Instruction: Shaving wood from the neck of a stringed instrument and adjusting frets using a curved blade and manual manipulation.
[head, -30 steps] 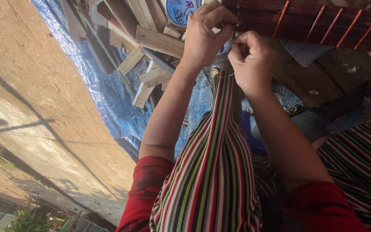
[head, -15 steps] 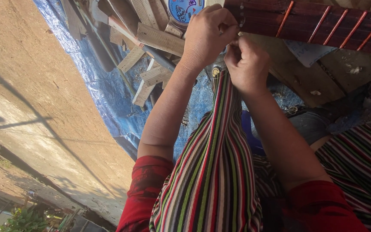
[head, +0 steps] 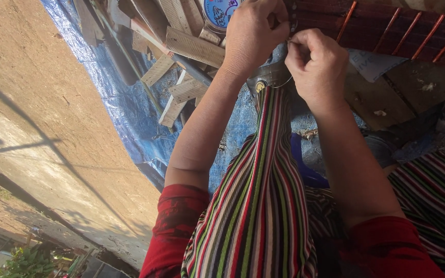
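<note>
Sunlit dirt ground (head: 42, 103), blue tarp (head: 130, 113), wood scraps (head: 194, 46)

The left hand (head: 253, 36) is cut off by the top edge, so its fingertips above the striped cloth (head: 263, 206) cannot be seen. The right hand (head: 318, 67) curls shut beside it, hiding whatever it pinches; only a thin wire (head: 283, 83) shows just above the cloth. The round blue object (head: 220, 10) left of the hands is cropped.
</note>
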